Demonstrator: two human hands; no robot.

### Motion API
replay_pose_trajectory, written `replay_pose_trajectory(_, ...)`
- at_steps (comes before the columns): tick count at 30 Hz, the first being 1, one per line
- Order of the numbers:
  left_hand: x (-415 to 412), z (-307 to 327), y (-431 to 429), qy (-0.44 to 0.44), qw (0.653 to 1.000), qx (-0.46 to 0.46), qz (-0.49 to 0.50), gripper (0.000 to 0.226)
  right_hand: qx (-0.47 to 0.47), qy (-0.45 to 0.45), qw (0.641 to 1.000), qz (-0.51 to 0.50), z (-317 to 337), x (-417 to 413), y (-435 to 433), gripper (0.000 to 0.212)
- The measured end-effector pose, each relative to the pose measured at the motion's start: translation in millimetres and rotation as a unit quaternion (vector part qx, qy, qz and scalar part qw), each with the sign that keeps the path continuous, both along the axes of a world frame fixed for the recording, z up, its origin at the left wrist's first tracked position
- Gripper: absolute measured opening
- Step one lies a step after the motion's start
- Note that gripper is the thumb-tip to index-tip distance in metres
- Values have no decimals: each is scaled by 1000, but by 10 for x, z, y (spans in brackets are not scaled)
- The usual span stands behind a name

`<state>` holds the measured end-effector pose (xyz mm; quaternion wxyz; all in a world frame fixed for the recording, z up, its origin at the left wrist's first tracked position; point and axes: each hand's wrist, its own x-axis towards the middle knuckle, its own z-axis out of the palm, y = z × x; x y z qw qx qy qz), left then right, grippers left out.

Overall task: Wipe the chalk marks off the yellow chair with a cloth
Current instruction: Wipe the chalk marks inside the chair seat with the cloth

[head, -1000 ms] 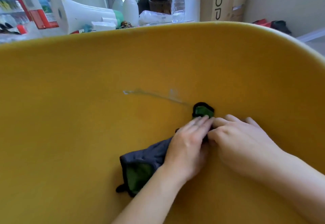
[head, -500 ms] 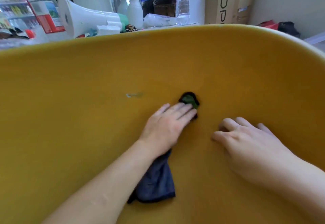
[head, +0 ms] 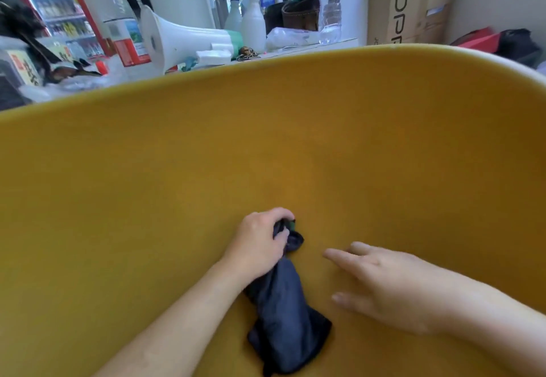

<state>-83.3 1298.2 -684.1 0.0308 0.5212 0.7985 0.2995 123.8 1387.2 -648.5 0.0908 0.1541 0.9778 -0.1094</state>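
The yellow chair fills most of the view, its curved inner surface showing no chalk mark. My left hand grips the bunched top of a dark blue cloth with green lining, whose loose end trails down toward me on the seat. My right hand rests flat on the chair just right of the cloth, fingers straight and spread, holding nothing.
Behind the chair's rim stands a cluttered counter with a white megaphone, spray bottles, a water bottle and a cardboard box. A red and dark bundle lies at the far right.
The chalk streak has gone from the chair. My left hand pulled back toward me and curled around the cloth, bunching it. My right hand's fingers straightened.
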Motion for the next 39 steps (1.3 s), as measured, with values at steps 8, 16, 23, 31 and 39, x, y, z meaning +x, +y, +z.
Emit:
replay_pose_trajectory(8, 102, 403, -283, -504, 810, 255, 157, 24, -36, 90, 994, 44, -331, -161, -269, 25)
replay_pose_trajectory(16, 265, 155, -732, 60, 986, 60, 146, 40, -452, 248, 837, -183, -40, -240, -99, 15)
replay_pose_trajectory(23, 394, -261, -326, 198, 951, -206, 118, 54, 25, 121, 991, -47, 28, -16, -102, 34)
replay_pose_trajectory(31, -321, 277, 708, 207, 940, 48, 268, 58, 128, -88, 987, -46, 78, -79, -87, 47)
replay_pose_trajectory(39, -330, 256, 770, 446, 895, -14, -5, 69, 108, 40, 988, -101, 286, 168, 196, 31)
